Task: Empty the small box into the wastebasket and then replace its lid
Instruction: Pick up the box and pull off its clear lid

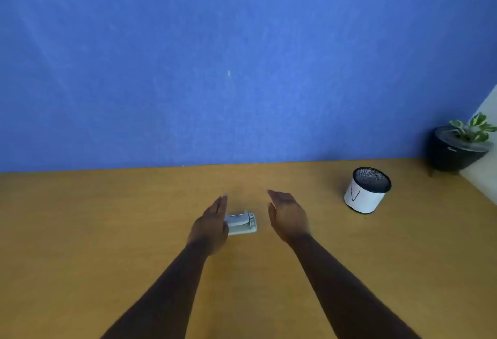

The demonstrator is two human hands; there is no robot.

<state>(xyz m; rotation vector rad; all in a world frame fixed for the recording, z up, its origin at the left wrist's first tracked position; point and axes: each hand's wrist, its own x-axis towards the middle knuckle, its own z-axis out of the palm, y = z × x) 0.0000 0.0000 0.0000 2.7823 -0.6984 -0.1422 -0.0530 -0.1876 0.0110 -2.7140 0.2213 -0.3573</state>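
Observation:
A small pale grey-white box lies on the wooden table between my hands. My left hand is flat with its fingers extended, just left of the box and covering its left end. My right hand is open, palm inward, a short gap to the right of the box and not touching it. The wastebasket is a small white cylinder with a black mesh rim, standing upright far right of my right hand. Blur keeps me from telling whether the lid sits on the box.
A black pot with a green-and-white plant stands in the back right corner. A blue wall runs along the table's far edge. The table's right edge slants past the plant.

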